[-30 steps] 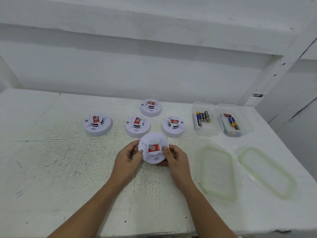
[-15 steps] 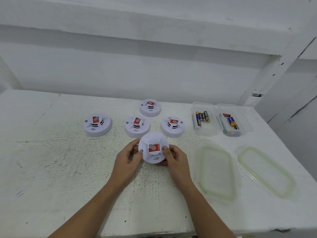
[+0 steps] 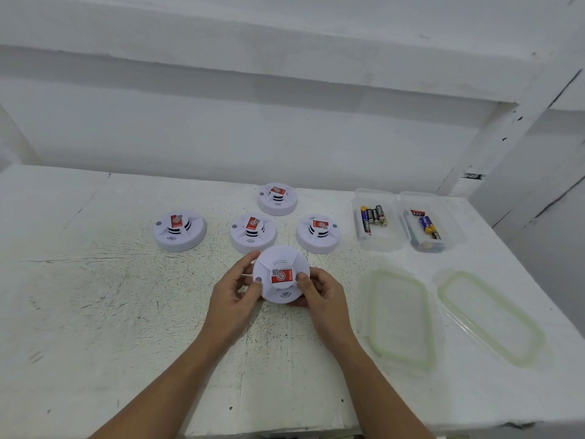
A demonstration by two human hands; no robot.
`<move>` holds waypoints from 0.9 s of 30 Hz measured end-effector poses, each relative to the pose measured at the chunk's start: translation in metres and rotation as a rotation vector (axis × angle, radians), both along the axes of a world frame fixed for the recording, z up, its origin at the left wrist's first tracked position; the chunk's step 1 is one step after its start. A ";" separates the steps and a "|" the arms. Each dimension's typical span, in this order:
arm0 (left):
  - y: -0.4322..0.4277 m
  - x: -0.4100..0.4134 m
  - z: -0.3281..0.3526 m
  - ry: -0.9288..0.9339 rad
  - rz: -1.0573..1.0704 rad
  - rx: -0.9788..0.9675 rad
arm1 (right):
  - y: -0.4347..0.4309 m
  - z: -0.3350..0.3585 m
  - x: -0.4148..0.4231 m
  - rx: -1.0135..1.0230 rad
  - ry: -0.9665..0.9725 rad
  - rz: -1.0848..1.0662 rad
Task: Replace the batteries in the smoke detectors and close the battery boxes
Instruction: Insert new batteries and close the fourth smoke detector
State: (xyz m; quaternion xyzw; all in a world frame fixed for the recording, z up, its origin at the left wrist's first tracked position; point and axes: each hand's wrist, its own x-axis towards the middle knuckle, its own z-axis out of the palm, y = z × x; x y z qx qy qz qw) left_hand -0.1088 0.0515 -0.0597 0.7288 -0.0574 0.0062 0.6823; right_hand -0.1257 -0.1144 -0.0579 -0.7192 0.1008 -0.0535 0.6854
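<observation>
A round white smoke detector [image 3: 280,264] with a red label is held between both hands near the table's middle, its top facing me. My left hand [image 3: 234,291] grips its left rim with thumb and fingers. My right hand [image 3: 319,293] grips the right rim, thumb on the raised centre. Several more white detectors stand behind it: one at the left [image 3: 179,230], one in the middle [image 3: 252,232], one at the right [image 3: 318,233], one farthest back [image 3: 277,199]. Two clear battery boxes stand open at the back right, the left box [image 3: 375,231] and the right box [image 3: 430,228], each holding batteries.
Two clear lids with green seals lie on the white table [image 3: 95,296] at the right, the nearer lid [image 3: 400,318] and the outer lid [image 3: 490,315]. A white wall and ledge rise behind the table. The table's front edge runs below my forearms.
Both hands keep their hold on the detector. It has turned slightly between the fingers, and the left fingers have shifted a little along its rim.
</observation>
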 end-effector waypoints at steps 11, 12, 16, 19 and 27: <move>0.001 0.001 -0.001 0.010 -0.009 -0.006 | 0.001 -0.001 0.000 -0.035 0.007 -0.009; 0.001 0.001 -0.001 0.009 -0.012 -0.003 | 0.001 -0.001 0.000 -0.033 0.009 -0.009; 0.001 0.001 0.000 0.003 -0.006 0.006 | 0.002 -0.001 0.000 -0.031 0.005 -0.009; 0.001 0.001 0.000 0.009 -0.008 -0.003 | 0.002 -0.001 0.000 -0.019 0.001 -0.010; 0.002 0.003 -0.002 -0.001 -0.008 0.002 | 0.002 -0.001 0.001 -0.022 0.007 -0.014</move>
